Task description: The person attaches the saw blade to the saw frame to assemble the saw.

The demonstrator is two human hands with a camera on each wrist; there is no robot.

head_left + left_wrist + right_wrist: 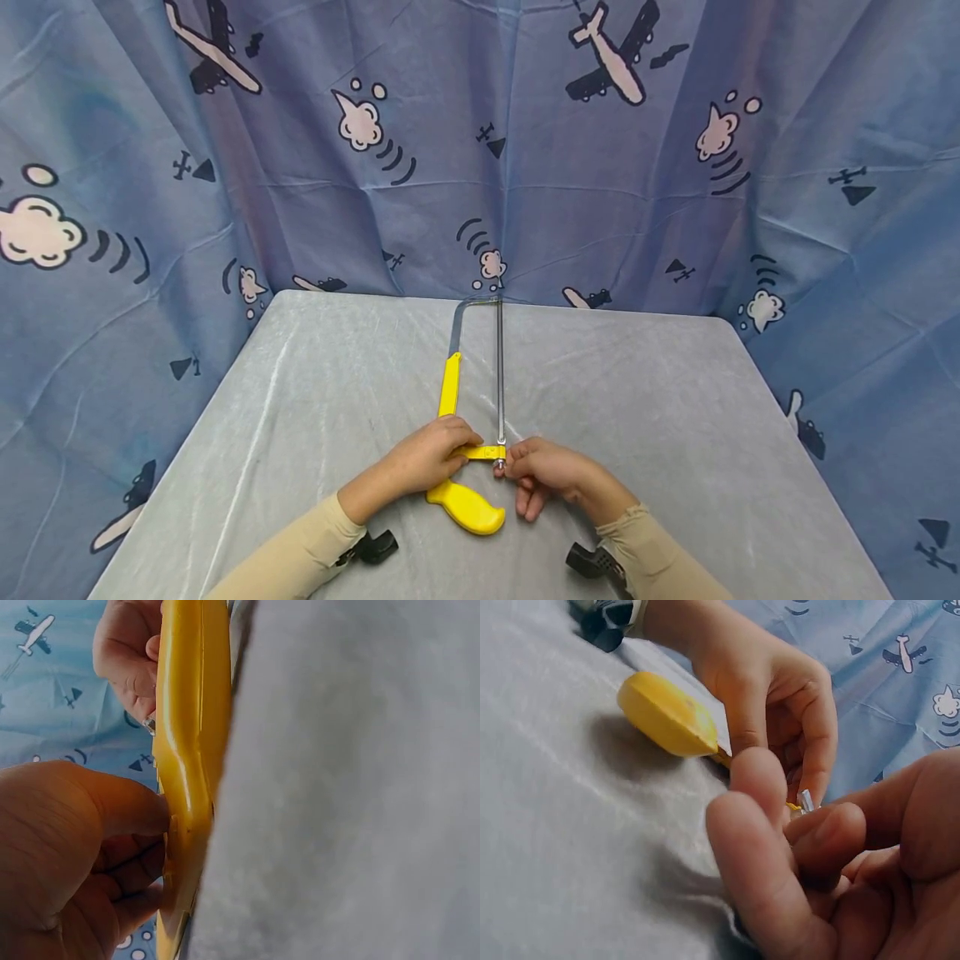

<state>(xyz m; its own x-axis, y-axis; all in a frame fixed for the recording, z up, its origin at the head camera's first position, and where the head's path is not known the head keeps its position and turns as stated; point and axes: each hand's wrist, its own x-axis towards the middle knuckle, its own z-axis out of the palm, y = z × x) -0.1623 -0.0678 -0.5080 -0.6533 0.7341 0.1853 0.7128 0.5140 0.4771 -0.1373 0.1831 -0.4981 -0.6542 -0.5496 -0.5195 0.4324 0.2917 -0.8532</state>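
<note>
A hacksaw [449,383] with a yellow handle and a grey front bow lies on the table, its handle toward me. My left hand [433,454] grips the yellow frame just ahead of the handle, thumb and fingers on either side of it in the left wrist view. The blade [500,375] runs along the saw's right side, away from me. At the blade's near end sits a small silver wing nut [805,800], pinched by my right hand [551,471] between thumb and index finger. The other right fingers curl loosely below, partly covering the nut.
A grey-white cloth covers the table [637,400]. Blue curtains [420,208] printed with planes and clouds hang behind it and along both sides. A black wrist camera [375,547] is strapped at the left sleeve, another camera [588,561] at the right sleeve.
</note>
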